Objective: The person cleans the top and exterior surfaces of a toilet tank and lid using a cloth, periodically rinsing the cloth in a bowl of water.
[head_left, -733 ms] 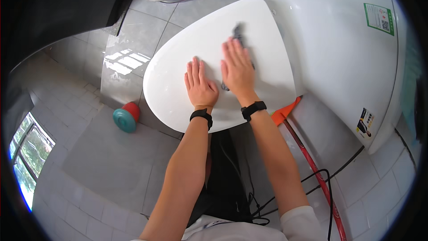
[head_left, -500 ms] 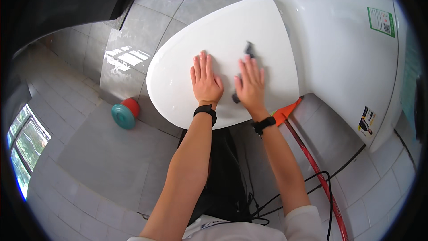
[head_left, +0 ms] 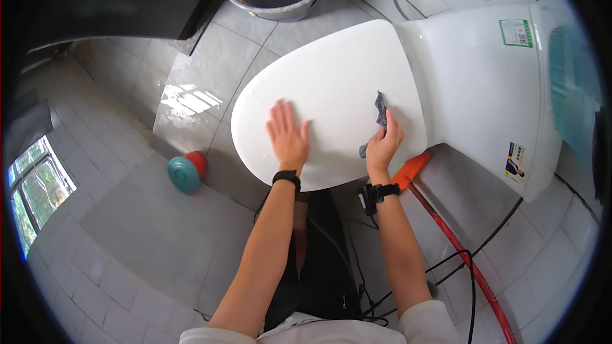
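A white toilet (head_left: 478,89) stands with its lid (head_left: 331,83) down. On the left part of the lid my left hand (head_left: 290,143) is spread, its fingers apart and holding nothing. Toward the lid's right side, my right hand (head_left: 386,145) is closed on a dark grey cloth (head_left: 380,109). One end of the cloth sticks out beyond the fingers and another piece shows beside the thumb. The middle of the cloth is hidden under the hand.
A grey bucket (head_left: 280,9) stands at the far side. A teal-and-red round object (head_left: 187,173) lies on the floor at left. Beside the toilet's near side is an orange-headed tool with a red pole (head_left: 440,223). Black cables (head_left: 370,299) run over the floor near my legs.
My right hand has gone from flat on the cloth to fingers curled round it, shifting slightly right and nearer. The left hand stays spread on the lid, and the view has shifted.
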`<state>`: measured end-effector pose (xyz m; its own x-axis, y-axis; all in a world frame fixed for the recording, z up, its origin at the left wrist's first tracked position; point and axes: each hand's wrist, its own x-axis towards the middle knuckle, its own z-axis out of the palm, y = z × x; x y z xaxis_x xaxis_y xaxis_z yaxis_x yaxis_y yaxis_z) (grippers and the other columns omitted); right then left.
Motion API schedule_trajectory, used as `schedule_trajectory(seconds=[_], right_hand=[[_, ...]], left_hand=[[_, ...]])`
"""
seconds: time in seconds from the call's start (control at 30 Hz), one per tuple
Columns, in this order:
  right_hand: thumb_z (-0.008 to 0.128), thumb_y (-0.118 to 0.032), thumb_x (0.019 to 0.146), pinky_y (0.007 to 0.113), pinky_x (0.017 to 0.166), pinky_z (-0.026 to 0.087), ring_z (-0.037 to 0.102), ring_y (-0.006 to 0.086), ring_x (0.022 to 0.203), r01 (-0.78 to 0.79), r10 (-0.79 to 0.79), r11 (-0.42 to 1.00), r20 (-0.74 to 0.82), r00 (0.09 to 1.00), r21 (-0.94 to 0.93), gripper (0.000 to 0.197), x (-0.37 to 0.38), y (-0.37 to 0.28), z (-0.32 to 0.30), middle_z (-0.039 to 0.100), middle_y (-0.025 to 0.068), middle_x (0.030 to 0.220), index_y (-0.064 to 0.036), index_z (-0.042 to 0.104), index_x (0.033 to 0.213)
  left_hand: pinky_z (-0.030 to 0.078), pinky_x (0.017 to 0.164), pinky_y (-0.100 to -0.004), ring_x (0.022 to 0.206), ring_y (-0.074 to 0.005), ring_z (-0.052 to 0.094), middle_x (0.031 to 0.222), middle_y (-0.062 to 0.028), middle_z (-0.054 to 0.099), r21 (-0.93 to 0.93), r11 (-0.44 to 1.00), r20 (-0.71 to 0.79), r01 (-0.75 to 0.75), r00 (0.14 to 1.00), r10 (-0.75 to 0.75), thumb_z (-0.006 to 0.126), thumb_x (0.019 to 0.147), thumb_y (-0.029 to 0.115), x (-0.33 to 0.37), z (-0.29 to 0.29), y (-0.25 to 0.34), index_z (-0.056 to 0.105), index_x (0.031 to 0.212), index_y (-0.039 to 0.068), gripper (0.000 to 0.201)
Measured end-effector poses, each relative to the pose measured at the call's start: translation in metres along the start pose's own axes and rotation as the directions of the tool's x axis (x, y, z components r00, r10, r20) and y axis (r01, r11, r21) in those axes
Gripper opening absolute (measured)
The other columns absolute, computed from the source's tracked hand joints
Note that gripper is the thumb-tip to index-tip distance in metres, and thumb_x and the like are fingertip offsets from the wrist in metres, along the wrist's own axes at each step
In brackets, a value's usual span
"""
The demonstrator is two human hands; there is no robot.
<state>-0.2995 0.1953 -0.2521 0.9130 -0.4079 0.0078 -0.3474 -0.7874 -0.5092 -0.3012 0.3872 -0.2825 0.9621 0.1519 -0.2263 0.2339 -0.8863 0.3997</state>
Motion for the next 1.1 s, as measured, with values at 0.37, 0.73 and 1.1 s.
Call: schedule_trajectory(seconds=[0.37, 0.73, 1.1], right_hand=[[0.056, 0.005, 0.082, 0.026, 0.089, 0.040, 0.052, 0.0140, 0.099, 0.052, 0.206, 0.568, -0.203, 0.957, 0.821, 0.048, 0.095, -0.149, -0.232, 0.054, 0.0083, 0.112, -0.0002, 0.042, 0.128], [0.065, -0.015, 0.083, 0.026, 0.076, 0.045, 0.055, 0.0134, 0.091, 0.043, 0.250, 0.848, -0.470, 0.847, 0.528, 0.038, 0.219, -0.122, -0.414, 0.057, 0.0070, 0.102, -0.0031, 0.053, 0.117], [0.064, -0.014, 0.084, 0.034, 0.087, 0.039, 0.048, 0.0207, 0.108, -0.167, 0.476, 0.690, -0.267, 0.838, 0.704, 0.042, 0.253, -0.002, -0.412, 0.049, 0.0132, 0.120, -0.0020, 0.047, 0.120]], left_hand=[[-0.004, 0.108, -0.0522, 0.136, -0.0361, -0.018, 0.147, -0.0200, -0.019, -0.010, 0.912, 0.270, 0.409, 0.880, -0.391, 0.044, 0.081, 0.064, -0.015, -0.009, -0.053, -0.011, 0.142, 0.003, 0.102], [-0.004, 0.108, -0.0517, 0.135, -0.0333, -0.022, 0.145, -0.0182, -0.024, 0.111, 0.888, 0.404, 0.446, 0.796, -0.451, 0.041, 0.079, 0.070, -0.004, -0.010, -0.046, -0.018, 0.140, 0.006, 0.106], [-0.007, 0.108, -0.0510, 0.135, -0.0315, -0.024, 0.145, -0.0165, -0.026, 0.096, 0.879, 0.418, 0.467, 0.783, -0.461, 0.044, 0.079, 0.068, -0.002, -0.013, -0.044, -0.018, 0.141, 0.009, 0.106]])
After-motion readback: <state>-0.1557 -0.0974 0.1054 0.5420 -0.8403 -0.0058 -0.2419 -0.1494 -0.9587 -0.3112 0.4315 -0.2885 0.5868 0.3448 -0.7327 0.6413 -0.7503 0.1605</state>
